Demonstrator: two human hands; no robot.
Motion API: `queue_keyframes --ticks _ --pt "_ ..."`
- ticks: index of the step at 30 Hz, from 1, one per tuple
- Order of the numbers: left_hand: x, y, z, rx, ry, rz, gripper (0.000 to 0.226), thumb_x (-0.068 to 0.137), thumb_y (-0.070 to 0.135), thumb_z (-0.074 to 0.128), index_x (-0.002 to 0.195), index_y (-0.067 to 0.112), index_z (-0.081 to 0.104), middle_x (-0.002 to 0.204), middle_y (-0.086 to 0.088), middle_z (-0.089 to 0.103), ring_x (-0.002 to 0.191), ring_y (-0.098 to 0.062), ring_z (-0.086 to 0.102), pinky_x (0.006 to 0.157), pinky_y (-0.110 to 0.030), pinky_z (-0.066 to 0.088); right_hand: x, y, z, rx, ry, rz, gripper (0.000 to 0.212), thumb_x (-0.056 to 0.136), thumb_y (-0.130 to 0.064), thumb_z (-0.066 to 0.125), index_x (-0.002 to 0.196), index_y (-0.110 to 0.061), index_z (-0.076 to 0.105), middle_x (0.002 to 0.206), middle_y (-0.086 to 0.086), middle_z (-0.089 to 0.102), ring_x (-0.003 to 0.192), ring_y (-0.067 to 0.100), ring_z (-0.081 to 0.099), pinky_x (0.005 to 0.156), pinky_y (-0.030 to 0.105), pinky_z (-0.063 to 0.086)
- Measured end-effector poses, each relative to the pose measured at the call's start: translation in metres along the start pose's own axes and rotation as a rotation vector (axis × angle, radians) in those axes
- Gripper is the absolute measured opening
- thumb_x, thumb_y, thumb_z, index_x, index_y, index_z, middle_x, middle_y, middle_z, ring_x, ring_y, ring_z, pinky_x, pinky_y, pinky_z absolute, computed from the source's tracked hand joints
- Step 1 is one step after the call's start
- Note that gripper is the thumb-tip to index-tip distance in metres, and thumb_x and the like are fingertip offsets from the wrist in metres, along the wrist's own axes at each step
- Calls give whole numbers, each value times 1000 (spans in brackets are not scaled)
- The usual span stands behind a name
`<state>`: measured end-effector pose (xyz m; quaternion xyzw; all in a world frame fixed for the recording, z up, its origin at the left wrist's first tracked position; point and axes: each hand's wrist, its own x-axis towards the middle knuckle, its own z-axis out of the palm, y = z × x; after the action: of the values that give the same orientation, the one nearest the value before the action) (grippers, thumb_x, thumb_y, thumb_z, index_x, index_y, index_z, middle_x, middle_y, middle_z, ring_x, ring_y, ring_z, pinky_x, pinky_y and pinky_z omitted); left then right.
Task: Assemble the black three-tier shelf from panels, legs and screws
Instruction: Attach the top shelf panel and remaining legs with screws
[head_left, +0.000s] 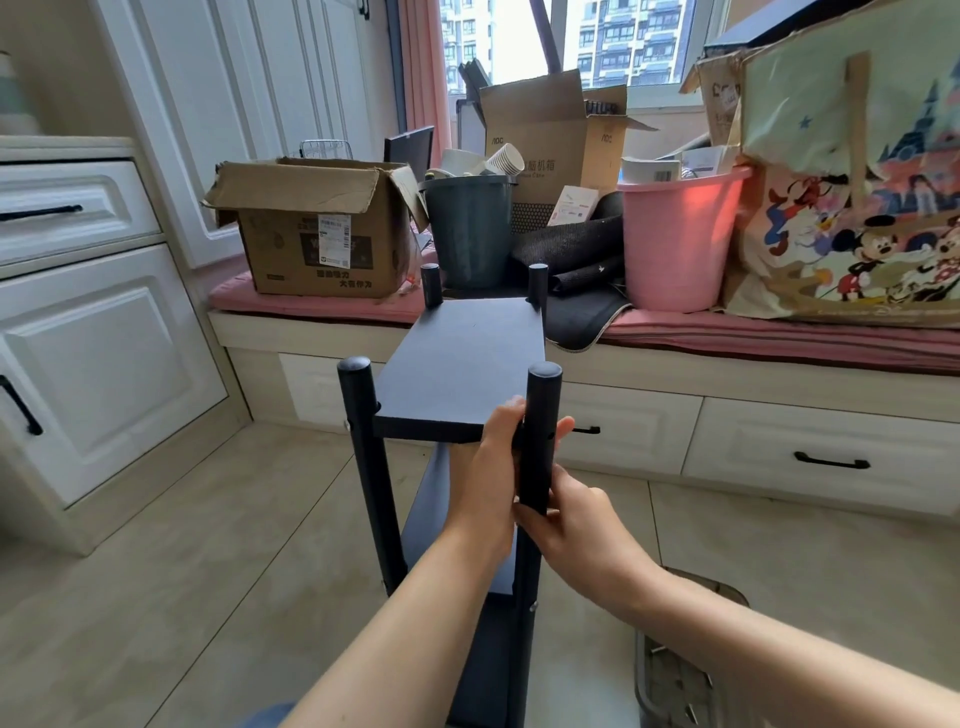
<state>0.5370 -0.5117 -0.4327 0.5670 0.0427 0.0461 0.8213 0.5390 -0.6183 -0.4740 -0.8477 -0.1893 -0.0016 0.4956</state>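
Left hand fingers hidden behind leg gripped by right hand

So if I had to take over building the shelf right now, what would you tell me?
Left hand: fingers curled round the near right leg just under the top panel.
Right hand: grips the same leg lower down.
The shelf stands upright on the floor, all four legs up, two lower panels in place.
Done: the frame is together and the top panel sits level.
Left, probably: fixing this corner. A hole in the leg looks empty. Small hardware seems to lie in the tray by your right arm.
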Motion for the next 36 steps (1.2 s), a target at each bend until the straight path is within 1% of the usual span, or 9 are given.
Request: queue_keyframes --ticks 4,7,12,16,23,26,30,34,36 --pt "0 -4 3 81 61 10 35 92 57 52 80 32 73 79 -12 76 76 -19 75 63 -28 56 2 -7 -6 -127 -91 23 24 97 -17 55 120 -22 54 95 -2 70 85 8 68 75 22 56" --pt "-1 2 1 86 45 -3 37 88 58 56 66 31 71 70 -12 71 70 -23 71 75 -37 57 11 -12 -26 -257 -218 112 25 87 -8 51 107 -20 61 101 3 71 94 19 68 84 35 57" --pt "0 6 0 80 17 13 30 83 51 55 63 35 70 60 -1 64 65 -19 68 93 -47 48 47 -24 -72 22 46 281 32 87 6 43 94 -12 69 97 7 75 90 17 71 73 25 56" --pt "-2 8 4 81 32 -32 38 89 44 54 56 34 68 54 2 61 65 -19 60 77 -36 43 101 -36 -86 347 99 406 16 100 -11 47 106 -3 60 110 16 69 90 30 71 79 42 60" --pt "1 5 6 43 50 -32 25 71 48 56 57 32 70 54 0 61 62 -18 61 77 -38 45 178 -49 -80 608 129 472 28 102 -27 51 113 -2 47 110 27 61 72 35 68 45 36 56" --pt "4 3 3 58 20 -49 26 69 50 56 57 32 70 56 -1 63 65 -18 62 77 -36 45 201 -43 -79 578 142 465 53 101 -29 55 143 -7 30 99 21 64 70 33 68 48 37 55" --pt "8 2 -4 76 -60 -78 26 66 56 57 58 34 70 65 -7 69 80 -23 62 83 -38 43 224 -29 -79 595 95 452 80 97 -31 62 156 -22 9 121 21 60 74 29 69 53 39 56" --pt "11 3 -10 63 -110 -77 27 68 56 59 64 33 73 65 -5 69 77 -16 69 84 -37 42 243 -25 -68 570 95 412 39 93 -26 69 122 -4 56 102 11 66 69 18 68 48 27 54" --pt "12 4 -12 56 -111 -87 26 66 55 60 66 33 74 69 -9 71 74 -14 70 83 -36 42 248 -20 -64 575 125 410 16 94 -19 68 101 -7 60 89 9 66 68 18 66 48 25 54"
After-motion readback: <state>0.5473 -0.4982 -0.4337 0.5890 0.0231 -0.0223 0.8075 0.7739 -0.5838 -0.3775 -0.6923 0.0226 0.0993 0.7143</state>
